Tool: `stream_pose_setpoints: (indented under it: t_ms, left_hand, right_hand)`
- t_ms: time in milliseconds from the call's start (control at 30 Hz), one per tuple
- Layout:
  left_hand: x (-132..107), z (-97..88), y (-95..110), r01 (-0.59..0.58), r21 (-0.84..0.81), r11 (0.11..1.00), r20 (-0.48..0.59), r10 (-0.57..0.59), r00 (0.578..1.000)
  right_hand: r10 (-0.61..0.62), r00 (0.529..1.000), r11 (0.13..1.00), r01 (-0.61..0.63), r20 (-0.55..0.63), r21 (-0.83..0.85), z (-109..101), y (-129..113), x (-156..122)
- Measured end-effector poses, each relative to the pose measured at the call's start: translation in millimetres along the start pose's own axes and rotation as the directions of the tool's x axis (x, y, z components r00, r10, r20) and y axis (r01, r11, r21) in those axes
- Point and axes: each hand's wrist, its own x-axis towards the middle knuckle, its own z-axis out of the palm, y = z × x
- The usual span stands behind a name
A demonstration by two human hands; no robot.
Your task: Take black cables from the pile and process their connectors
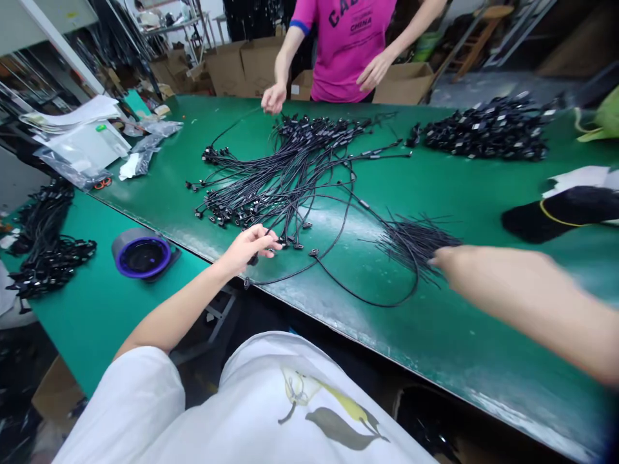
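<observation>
My left hand (252, 247) is closed around a black cable near the table's front edge, with a dark piece showing below the fingers. Just beyond it spreads a large heap of black cables (285, 174) with small connectors at their ends. My right hand (452, 263), smeared and with its fingers mostly hidden, is at the near right end of a loose bunch of thin black strips (416, 238), possibly cable ties. Between my hands a single cable (367, 301) curves over the tabletop, a connector (314, 252) at its end.
Across the green table (483, 341) stands a person in a pink shirt (352, 48), one hand (274, 98) at a cable. A pile of black connector pieces (488, 129) lies at the far right. A banded black bundle (556, 214) sits nearer. A purple-rimmed tape roll (144, 256) lies left.
</observation>
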Motion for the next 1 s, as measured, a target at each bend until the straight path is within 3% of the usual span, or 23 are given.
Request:
stream_pose_setpoints:
  t_ms: [67, 133, 167, 233, 333, 433, 567, 600, 667, 733, 800, 900, 967, 1000]
  left_hand:
    - [4.1, 21.8, -1.6, -0.086, -0.016, 0.996, 0.038, 0.087, 0.996]
    - [4.0, 43.5, -3.1, -0.185, 0.081, 0.979, 0.118, 0.175, 0.978]
    - [1.9, 53.1, -3.3, -0.219, 0.141, 0.965, 0.168, 0.195, 0.966]
    - [-5.8, 67.1, -1.8, -0.212, 0.231, 0.95, 0.26, 0.15, 0.954]
    - [-19.4, 73.3, 4.6, -0.136, 0.297, 0.945, 0.341, 0.028, 0.939]
    - [-28.3, 65.9, 11.0, -0.077, 0.3, 0.951, 0.441, -0.067, 0.895]
    - [-33.9, 43.2, 14.8, 0.221, 0.061, 0.973, 0.566, -0.217, 0.795]
    - [-35.0, 36.4, 16.6, 0.281, -0.049, 0.959, 0.565, -0.205, 0.799]
    - [-36.6, 24.0, 23.2, 0.299, -0.311, 0.902, 0.477, -0.124, 0.87]
    - [-36.2, 17.1, 32.6, 0.191, -0.536, 0.822, 0.276, -0.044, 0.96]
    - [-32.2, 18.5, 40.1, 0.098, -0.638, 0.764, 0.112, -0.034, 0.993]
    - [-18.4, 34.0, 37.6, 0.037, -0.578, 0.815, 0.019, -0.032, 0.999]
    - [-8.3, 45.3, 28.0, -0.009, -0.442, 0.897, 0.02, 0.02, 1.0]
    - [-4.9, 48.4, 23.0, -0.023, -0.388, 0.921, 0.035, 0.04, 0.999]
  right_hand:
    - [-0.034, 0.972, 0.994, 0.058, 0.232, -0.097, 13.9, -48.7, -4.4]
    - [-0.148, 0.905, 0.977, 0.197, 0.398, -0.086, 14.3, -93.7, -0.3]
    - [-0.204, 0.882, 0.966, 0.251, 0.424, -0.057, 10.5, -110.7, 4.4]
    - [-0.267, 0.888, 0.955, 0.295, 0.375, -0.02, -0.7, -130.3, 16.5]
    - [-0.261, 0.945, 0.962, 0.272, 0.199, -0.033, -12.4, -129.0, 32.1]
    - [-0.256, 0.966, 0.962, 0.257, 0.029, -0.087, -9.9, -108.4, 41.1]
    - [-0.227, 0.964, 0.969, 0.21, -0.14, -0.129, 2.6, -62.8, 46.4]
    - [-0.218, 0.962, 0.973, 0.203, -0.162, -0.105, 5.5, -49.3, 46.0]
    - [-0.212, 0.957, 0.977, 0.208, -0.197, -0.038, 11.4, -25.2, 41.9]
    - [-0.226, 0.946, 0.973, 0.231, -0.233, -0.006, 18.3, -12.8, 33.9]
    - [-0.291, 0.923, 0.956, 0.286, -0.253, -0.057, 26.9, -18.5, 22.1]
    - [-0.475, 0.862, 0.878, 0.452, -0.176, -0.158, 37.9, -54.4, 0.9]
    - [-0.573, 0.816, 0.816, 0.561, -0.077, -0.138, 38.2, -77.9, -8.5]
    - [-0.577, 0.815, 0.813, 0.568, -0.049, -0.13, 35.2, -83.7, -9.7]
